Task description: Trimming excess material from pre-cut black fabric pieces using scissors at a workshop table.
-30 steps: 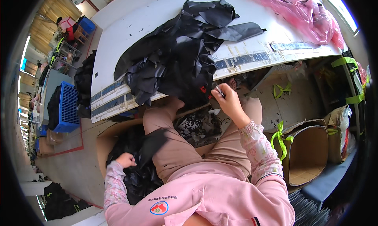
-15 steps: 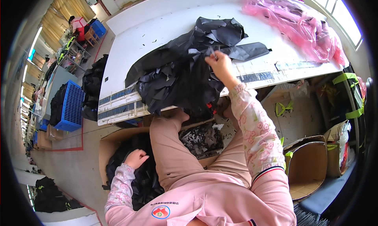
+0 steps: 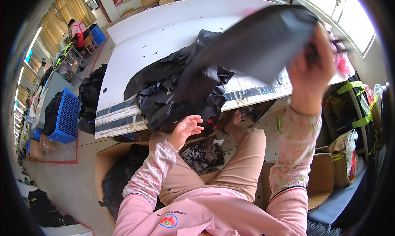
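Observation:
My right hand (image 3: 311, 69) is raised high at the right, its fingers closed on one end of a long black fabric piece (image 3: 263, 42). The piece stretches up and leftward over the table, blurred by motion. Beneath its left part lies a heap of black fabric pieces (image 3: 160, 92), draped over the table's near edge. My left hand (image 3: 186, 131) hovers above my lap just in front of that heap, fingers apart, holding nothing. Below my left forearm stands a cardboard box of black pieces (image 3: 123, 174).
The white table (image 3: 164, 34) has dark scraps on it. A pink plastic bag (image 3: 342, 65) shows behind my right hand. More cardboard boxes (image 3: 323, 176) stand at right. A tray of scraps (image 3: 201, 155) sits between my legs. At left are a blue crate (image 3: 66, 116) and a distant person (image 3: 78, 32).
My right hand has lifted a black fabric piece off the heap, moving up and right. My left hand has come from the box toward the table edge, its fingers opening.

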Tool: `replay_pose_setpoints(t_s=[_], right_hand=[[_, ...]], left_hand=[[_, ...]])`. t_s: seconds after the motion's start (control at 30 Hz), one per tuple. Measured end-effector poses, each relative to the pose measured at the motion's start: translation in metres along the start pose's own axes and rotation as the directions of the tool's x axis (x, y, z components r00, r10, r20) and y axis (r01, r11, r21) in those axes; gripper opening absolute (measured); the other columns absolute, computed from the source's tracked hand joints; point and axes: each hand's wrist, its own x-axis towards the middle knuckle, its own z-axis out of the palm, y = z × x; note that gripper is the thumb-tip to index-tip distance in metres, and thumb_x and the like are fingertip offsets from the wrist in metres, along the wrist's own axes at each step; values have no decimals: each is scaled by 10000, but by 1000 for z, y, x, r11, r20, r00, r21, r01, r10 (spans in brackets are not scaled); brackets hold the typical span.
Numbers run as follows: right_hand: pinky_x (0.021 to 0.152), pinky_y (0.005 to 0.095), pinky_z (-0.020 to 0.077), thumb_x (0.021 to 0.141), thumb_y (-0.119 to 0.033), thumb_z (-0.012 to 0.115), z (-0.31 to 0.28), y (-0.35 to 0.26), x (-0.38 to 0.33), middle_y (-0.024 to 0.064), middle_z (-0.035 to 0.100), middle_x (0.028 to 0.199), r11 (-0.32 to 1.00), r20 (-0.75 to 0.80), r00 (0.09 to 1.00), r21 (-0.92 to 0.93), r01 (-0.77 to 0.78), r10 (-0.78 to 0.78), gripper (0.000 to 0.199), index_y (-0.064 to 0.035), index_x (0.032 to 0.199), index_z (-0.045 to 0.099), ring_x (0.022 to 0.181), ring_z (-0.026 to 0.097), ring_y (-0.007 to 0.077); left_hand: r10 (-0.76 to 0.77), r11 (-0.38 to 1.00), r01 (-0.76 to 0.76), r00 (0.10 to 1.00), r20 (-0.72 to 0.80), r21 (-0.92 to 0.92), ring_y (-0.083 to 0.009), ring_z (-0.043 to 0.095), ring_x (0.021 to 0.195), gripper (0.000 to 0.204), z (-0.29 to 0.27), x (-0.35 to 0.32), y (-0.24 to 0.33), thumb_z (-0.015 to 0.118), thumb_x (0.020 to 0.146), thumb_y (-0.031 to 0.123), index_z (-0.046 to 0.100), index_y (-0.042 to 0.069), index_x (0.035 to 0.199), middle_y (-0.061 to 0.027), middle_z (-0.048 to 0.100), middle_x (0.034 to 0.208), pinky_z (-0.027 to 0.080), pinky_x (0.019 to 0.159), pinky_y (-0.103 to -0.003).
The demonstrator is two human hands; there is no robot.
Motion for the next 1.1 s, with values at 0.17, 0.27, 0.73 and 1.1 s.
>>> replay_pose_setpoints(t_s=[0.17, 0.27, 0.73, 1.1], right_hand=[[849, 410, 535, 790, -151, 742, -102, -79, -123, 325, 592, 1130, 887, -545, 839, -382, -258, 9, 568, 98, 1231, 486, 948, 654, 307], [496, 317, 430, 716, -146, 724, 0, -73, -107, 123, 584, 642, 853, -120, 912, 419, -311, 391, 275, -32, 729, 473, 548, 547, 188], [677, 278, 506, 737, -72, 789, 9, -44, -212, 81, 680, 1050, 221, -440, 527, -577, -786, 727, 425, -56, 1128, 622, 848, 646, 154], [644, 270, 505, 788, -38, 733, 86, -4, -228, 124, 669, 799, 497, -73, 559, -374, -783, 826, 233, 6, 996, 640, 678, 643, 168]], left_hand=[[-38, 950, 97, 979, 199, -298, -313, 547, 1157, 543, -10, 7, -14, 447, 983, 420, 396, 56, 1382, -132, 489, 1358, 438, 993, -499], [105, 711, 199, 918, 382, -674, -358, 512, 1221, 829, 28, -8, 7, 420, 891, 654, 301, 51, 1447, -125, 416, 1442, 408, 986, -620], [-441, 881, 473, 816, 373, 9, -74, 591, 870, 256, 26, -56, 22, 651, 910, 191, 626, -12, 1063, -9, 648, 974, 474, 806, -232], [-46, 724, 313, 911, 410, -614, -188, 584, 1053, 862, 12, -66, -5, 436, 832, 738, 481, 41, 1336, -102, 624, 1162, 443, 899, -361]])
